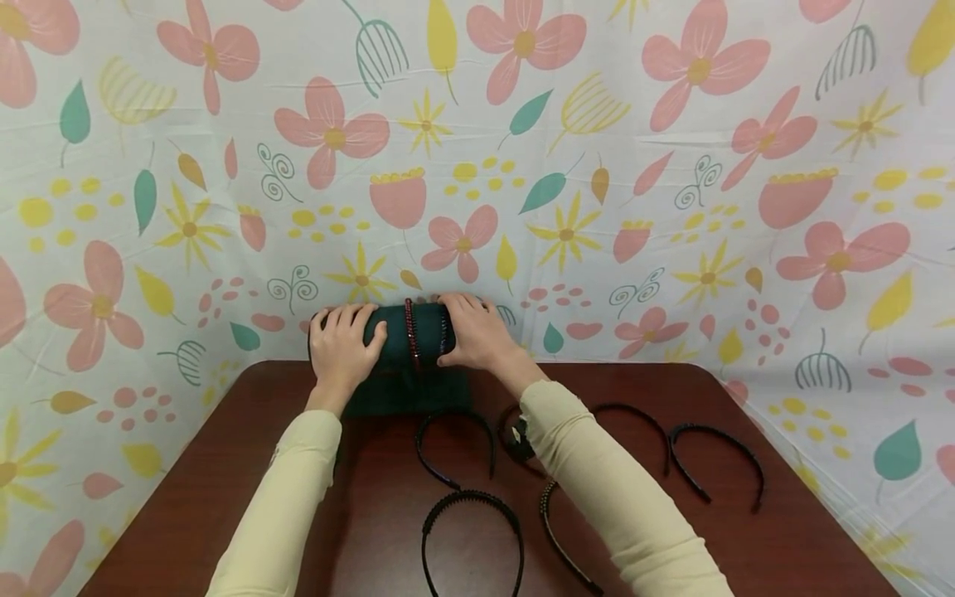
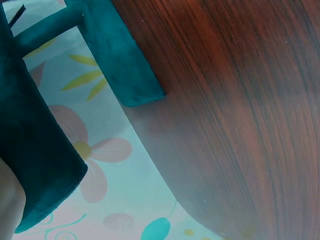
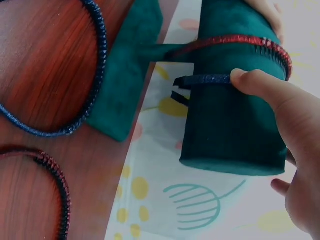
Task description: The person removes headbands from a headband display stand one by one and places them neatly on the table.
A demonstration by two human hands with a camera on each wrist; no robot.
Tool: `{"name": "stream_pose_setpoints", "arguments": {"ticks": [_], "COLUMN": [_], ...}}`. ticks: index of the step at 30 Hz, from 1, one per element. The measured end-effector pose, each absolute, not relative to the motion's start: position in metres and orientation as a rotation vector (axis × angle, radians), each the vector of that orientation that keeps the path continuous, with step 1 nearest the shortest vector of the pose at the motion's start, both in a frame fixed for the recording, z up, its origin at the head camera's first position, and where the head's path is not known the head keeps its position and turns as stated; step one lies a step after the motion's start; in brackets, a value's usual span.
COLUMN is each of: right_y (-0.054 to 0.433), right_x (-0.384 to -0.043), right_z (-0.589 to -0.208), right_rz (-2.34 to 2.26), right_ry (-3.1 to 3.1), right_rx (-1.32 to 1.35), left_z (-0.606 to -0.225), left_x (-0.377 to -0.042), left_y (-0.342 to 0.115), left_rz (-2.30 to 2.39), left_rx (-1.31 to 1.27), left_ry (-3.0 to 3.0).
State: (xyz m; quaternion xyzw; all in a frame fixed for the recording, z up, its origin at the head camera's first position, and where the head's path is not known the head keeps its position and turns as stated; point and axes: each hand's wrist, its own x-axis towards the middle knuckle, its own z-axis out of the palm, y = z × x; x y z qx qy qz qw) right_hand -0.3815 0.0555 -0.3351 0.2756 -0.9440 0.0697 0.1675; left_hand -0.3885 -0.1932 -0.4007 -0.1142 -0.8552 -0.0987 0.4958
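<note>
A dark green velvet headband stand (image 1: 391, 336), with a padded roll on a post and flat base, sits at the table's far edge. My left hand (image 1: 343, 344) holds the roll's left end, thumb at the front and fingers over the top. A shiny red headband (image 3: 230, 40) loops around the roll near its middle. Right of it is a glittery blue headband (image 3: 207, 80), its open ends sticking out past the roll. My right hand (image 3: 295, 115) grips this blue band against the roll, thumb on the band. The fingers behind the roll are mostly hidden.
Several headbands lie on the brown table, among them a toothed black one (image 1: 470, 495) in front and a dark one (image 1: 709, 428) at right. My right sleeve (image 1: 612, 481) crosses over some of them. A flowered cloth (image 1: 567, 166) hangs close behind the stand.
</note>
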Motion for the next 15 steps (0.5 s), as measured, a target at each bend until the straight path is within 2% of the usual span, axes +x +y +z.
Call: {"name": "stream_pose_setpoints", "arguments": {"ticks": [15], "right_y": [0.079], "right_x": [-0.384], "right_z": [-0.339], "right_rz": [0.291], "right_ry": [-2.7], "right_rx": [0.777], "left_z": [-0.4], "left_x": [-0.387], "left_y": [-0.193], "left_rz": [-0.245], "left_rx": [-0.282], "left_ry": [-2.059]}}
